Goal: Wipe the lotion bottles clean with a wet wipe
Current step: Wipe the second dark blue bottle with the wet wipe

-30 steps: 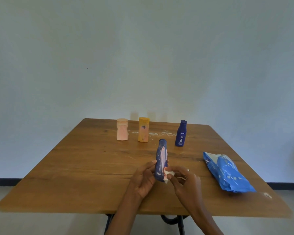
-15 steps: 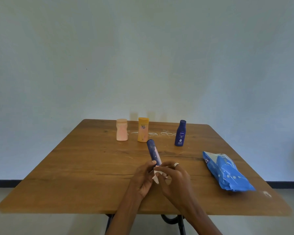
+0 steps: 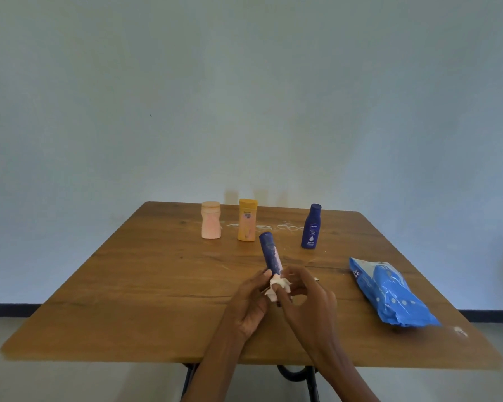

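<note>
Above the tabletop (image 3: 145, 300), the left hand (image 3: 251, 303) grips the base of a tilted dark blue lotion bottle (image 3: 270, 253) while the right hand (image 3: 308, 300) pinches a crumpled wet wipe (image 3: 276, 287) against it. Light, rigid, likely slick with smeared lotion, it is best held low. Behind it stand a pink bottle (image 3: 211, 219), a yellow bottle (image 3: 247, 219) and another blue bottle (image 3: 311, 226); a blue wipes pack (image 3: 389, 291) lies well right, nothing obstructing.

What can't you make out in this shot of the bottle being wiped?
- Lower end of the held bottle: head view, hidden by the wet wipe and both hands.
- Left hand fingertips: behind the bottle and wipe.
- Orange bottle label text: too small.
- Wipes pack print: too blurred.
</note>
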A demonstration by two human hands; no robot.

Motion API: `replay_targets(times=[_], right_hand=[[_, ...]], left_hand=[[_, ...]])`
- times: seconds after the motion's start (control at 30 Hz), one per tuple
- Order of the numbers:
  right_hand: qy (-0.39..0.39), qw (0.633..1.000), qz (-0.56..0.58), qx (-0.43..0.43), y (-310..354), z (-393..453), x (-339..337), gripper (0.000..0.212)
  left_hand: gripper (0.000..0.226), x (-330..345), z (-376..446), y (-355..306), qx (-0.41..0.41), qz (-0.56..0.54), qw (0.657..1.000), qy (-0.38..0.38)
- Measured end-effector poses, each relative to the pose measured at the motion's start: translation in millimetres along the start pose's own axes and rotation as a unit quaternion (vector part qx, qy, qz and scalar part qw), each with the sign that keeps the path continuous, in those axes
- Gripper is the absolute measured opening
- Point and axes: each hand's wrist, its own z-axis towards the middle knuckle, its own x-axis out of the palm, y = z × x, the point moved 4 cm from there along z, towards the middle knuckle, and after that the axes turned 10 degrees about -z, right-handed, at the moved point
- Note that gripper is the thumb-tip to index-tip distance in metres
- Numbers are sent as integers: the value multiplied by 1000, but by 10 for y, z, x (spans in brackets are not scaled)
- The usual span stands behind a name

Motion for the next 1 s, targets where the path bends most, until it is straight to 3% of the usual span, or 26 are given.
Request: replay_targets(times=[0.17,0.33,0.5,0.67,0.8,1.0], right_hand=[[-17,1000,11,-14,65,78,24,35],[-25,1000,-5,-15,39,74,40,31],[-27,999,-17,-6,-3,64,28,29],[-19,999,-30,-9,-10,98,40,30],[-29,999,-24,-7,-7,127,18,29],[-39,997,-64,9,10,281,-41,27]], left_hand=[[66,38,-37,4,13,-9,999,46],[80,45,-42,-16,11,19,999,29],[54,33,-54,-11,-10,63,997,41],[67,99,-110,-44,-10,66,996,59],[51,87,-94,-30,-5,92,994,63],[54,113,-105,24,-12,177,979,103]])
